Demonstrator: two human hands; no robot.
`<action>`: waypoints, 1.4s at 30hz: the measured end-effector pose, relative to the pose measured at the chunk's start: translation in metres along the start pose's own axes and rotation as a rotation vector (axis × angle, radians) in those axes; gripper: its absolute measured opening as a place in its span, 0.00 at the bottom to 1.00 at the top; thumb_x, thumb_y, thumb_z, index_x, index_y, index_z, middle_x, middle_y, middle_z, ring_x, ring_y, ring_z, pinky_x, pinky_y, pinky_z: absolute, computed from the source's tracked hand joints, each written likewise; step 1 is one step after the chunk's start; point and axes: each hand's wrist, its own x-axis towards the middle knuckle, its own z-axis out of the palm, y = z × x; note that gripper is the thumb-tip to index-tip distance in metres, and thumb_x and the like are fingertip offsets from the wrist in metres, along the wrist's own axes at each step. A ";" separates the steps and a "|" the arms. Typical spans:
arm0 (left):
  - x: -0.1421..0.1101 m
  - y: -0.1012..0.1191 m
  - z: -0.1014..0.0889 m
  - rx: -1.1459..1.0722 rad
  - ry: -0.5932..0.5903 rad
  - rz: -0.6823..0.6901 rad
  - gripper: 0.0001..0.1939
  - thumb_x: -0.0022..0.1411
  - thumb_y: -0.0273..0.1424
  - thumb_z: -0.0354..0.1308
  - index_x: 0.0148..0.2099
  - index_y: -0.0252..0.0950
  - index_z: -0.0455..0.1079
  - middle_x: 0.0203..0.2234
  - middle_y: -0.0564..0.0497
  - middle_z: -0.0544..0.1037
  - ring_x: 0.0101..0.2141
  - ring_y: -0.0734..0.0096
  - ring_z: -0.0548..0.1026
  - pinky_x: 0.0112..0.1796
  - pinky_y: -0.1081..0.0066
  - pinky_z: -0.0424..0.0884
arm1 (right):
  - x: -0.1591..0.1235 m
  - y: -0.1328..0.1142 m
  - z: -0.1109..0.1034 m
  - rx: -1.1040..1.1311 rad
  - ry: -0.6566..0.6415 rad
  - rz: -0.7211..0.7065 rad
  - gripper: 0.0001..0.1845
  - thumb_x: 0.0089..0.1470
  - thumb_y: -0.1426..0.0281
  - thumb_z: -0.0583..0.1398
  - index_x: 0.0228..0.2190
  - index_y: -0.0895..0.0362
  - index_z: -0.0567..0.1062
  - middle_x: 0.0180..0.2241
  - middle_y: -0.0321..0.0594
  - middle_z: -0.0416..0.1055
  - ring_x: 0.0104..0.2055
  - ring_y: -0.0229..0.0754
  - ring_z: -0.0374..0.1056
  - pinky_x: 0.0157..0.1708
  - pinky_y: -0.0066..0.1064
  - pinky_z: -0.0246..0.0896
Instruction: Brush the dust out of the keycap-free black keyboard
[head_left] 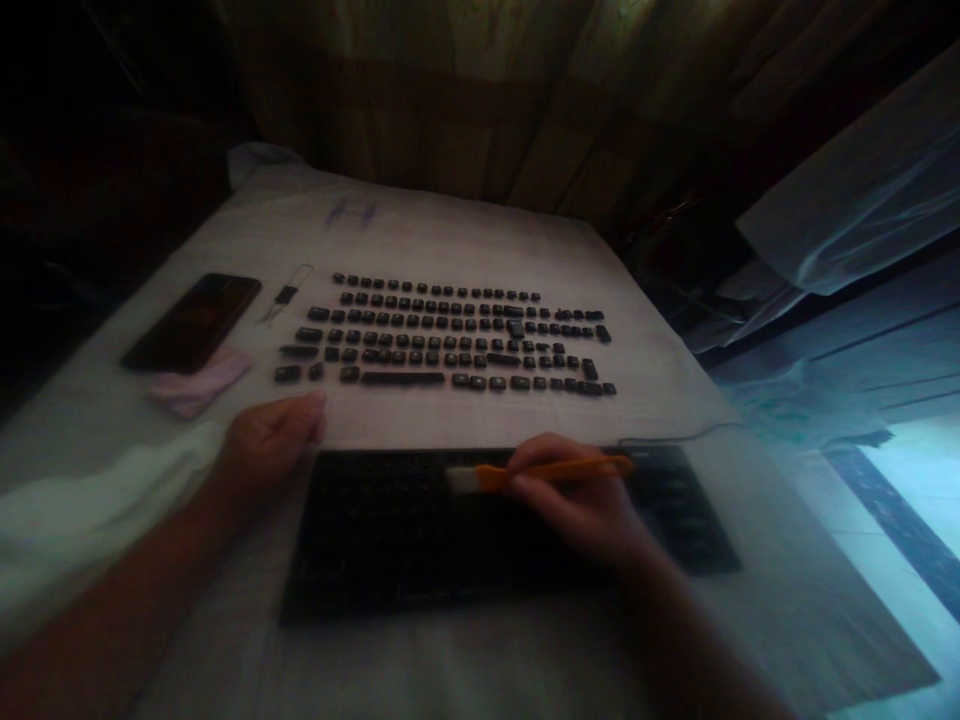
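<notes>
The right hand [581, 512] is clamping on an orange-handled brush [555, 471], its pale bristles hanging over the black keyboard [367, 550] lying on the pale-covered table [660, 400]. The left hand [266, 442] is curling into a loose fist near the keyboard's far-left corner (whether it is touching the edge, I cannot tell). If neither hand is bracing the keyboard, a hard stroke could be shoving it into the loose keycaps [403, 378] beyond, scattering their rows.
</notes>
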 end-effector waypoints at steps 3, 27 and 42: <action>-0.001 0.002 0.000 0.007 0.000 -0.014 0.23 0.59 0.47 0.49 0.19 0.39 0.63 0.13 0.56 0.65 0.19 0.73 0.63 0.26 0.70 0.62 | 0.001 -0.002 -0.001 -0.025 0.045 0.016 0.02 0.54 0.72 0.65 0.32 0.53 0.78 0.28 0.35 0.79 0.29 0.39 0.76 0.30 0.28 0.72; -0.006 0.002 0.003 0.061 -0.073 0.089 0.23 0.62 0.44 0.48 0.19 0.40 0.60 0.13 0.56 0.62 0.18 0.73 0.63 0.24 0.70 0.62 | 0.000 -0.002 0.007 -0.028 -0.082 -0.043 0.06 0.58 0.74 0.63 0.37 0.53 0.79 0.33 0.39 0.83 0.34 0.42 0.80 0.34 0.30 0.76; -0.006 0.000 0.003 0.084 -0.075 0.091 0.23 0.62 0.44 0.48 0.19 0.40 0.60 0.14 0.56 0.62 0.19 0.73 0.63 0.24 0.70 0.62 | -0.003 0.002 0.006 0.038 -0.103 0.012 0.06 0.59 0.72 0.63 0.36 0.53 0.82 0.30 0.37 0.82 0.30 0.40 0.78 0.30 0.28 0.74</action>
